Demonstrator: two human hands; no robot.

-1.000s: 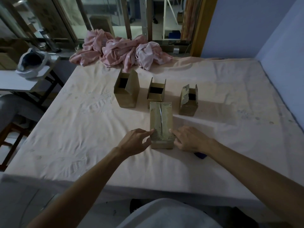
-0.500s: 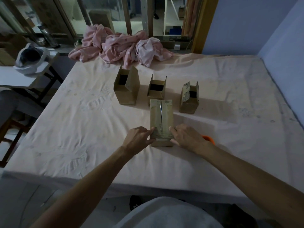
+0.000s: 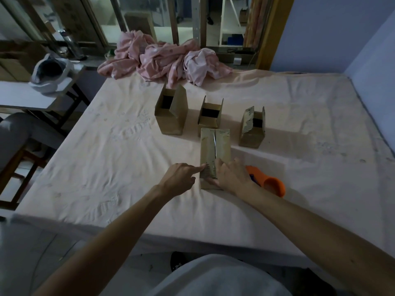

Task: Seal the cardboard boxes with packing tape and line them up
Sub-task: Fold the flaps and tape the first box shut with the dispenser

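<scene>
Cardboard box (image 3: pixel 215 146), flaps closed, is pressed at its near end by the right hand (image 3: pixel 232 176), fingers laid flat, and touched by the left hand (image 3: pixel 177 178), forefinger outstretched. It is set on the sheet (image 3: pixel 106 167), before three open boxes (image 3: pixel 209 122).

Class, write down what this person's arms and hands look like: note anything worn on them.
The left arm and right arm are bare to the frame's edge, no sleeves showing. The left hand and right hand wear no gloves; no watch, bracelet or ring is visible in the dim light.
</scene>
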